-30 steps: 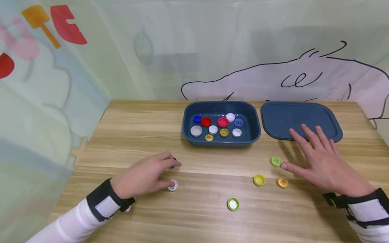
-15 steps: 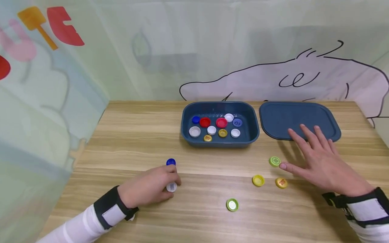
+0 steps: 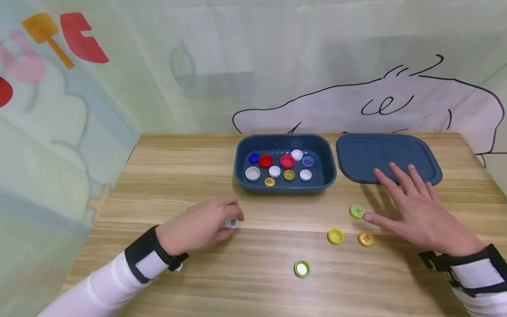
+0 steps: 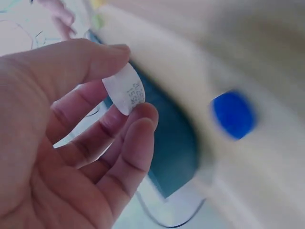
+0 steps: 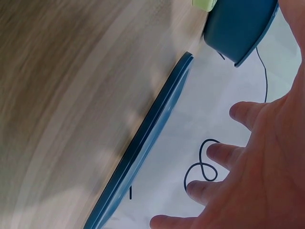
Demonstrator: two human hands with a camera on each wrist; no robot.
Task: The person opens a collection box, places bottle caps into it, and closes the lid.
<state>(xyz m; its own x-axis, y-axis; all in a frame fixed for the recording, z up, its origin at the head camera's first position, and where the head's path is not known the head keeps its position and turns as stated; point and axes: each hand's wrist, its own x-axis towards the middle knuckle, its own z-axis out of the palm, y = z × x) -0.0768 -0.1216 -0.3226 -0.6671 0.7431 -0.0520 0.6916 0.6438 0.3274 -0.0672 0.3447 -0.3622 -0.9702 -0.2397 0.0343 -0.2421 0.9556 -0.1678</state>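
Observation:
Between thumb and fingers, my left hand [image 3: 202, 225] pinches a white bottle cap [image 4: 125, 89] with printed characters on its face. That hand is lifted off the table, left of and in front of a dark blue box [image 3: 285, 190]. A blue cap [image 4: 233, 114] lies on the table in the left wrist view; in the head view the left hand hides it. My right hand [image 3: 421, 215] hovers with spread fingers over the table and the near edge of a flat blue lid [image 3: 388, 156]. Its thumb is close to a light green cap [image 3: 357, 211] and holds nothing.
Inside the box lie several caps, among them a red cap [image 3: 266, 161] and a pink one. A yellow cap [image 3: 335, 237], an orange-yellow cap [image 3: 365, 239] and a green-rimmed cap [image 3: 302, 269] lie on the wooden table [image 3: 178, 163]. A printed curtain stands behind.
My left hand has picked up the white cap from the table and moved it slightly up and to the right, past the blue cap. The right hand stays in place.

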